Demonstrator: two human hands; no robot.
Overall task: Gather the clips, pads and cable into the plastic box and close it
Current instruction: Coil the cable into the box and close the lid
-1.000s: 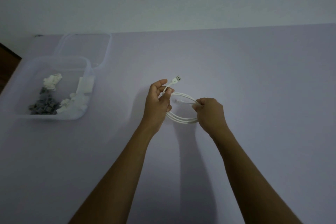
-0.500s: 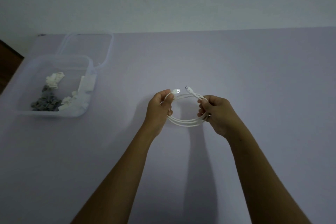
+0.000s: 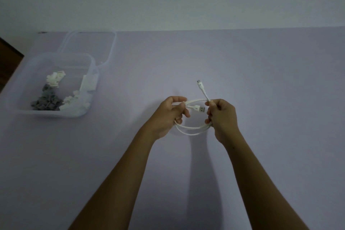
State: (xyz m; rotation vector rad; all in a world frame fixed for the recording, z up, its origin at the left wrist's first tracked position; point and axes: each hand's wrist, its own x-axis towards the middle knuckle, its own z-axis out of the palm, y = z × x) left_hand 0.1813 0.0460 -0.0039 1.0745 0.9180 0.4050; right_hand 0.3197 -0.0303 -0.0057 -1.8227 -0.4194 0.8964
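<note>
Head view shows your two hands up over the pale purple counter (image 3: pixel 261 80). Both hold the thin white cable (image 3: pixel 192 129), which is wound into a round coil. Your left hand (image 3: pixel 170 115) pinches the left side of the coil, and the wide flat plug (image 3: pixel 200 108) pokes out across the middle. Your right hand (image 3: pixel 222 117) grips the right side, and the small plug (image 3: pixel 199 82) sticks up past its fingers.

The cable is in the air between your hands, well apart from the clear plastic box (image 3: pixel 89 73) far off to your left. The small grey clips (image 3: pixel 46 101) and the white pads (image 3: pixel 88 82) lie inside the box. The clear lid (image 3: pixel 112 46) lies flat just behind it.

I think you are tidying the coil before it goes in. Tuck both loose plugs around the loops so they cannot spring out. Squeeze all the loops together in one hand. Make the coil small enough for the box, then lay it flat on top, so the lid can sit down well.
</note>
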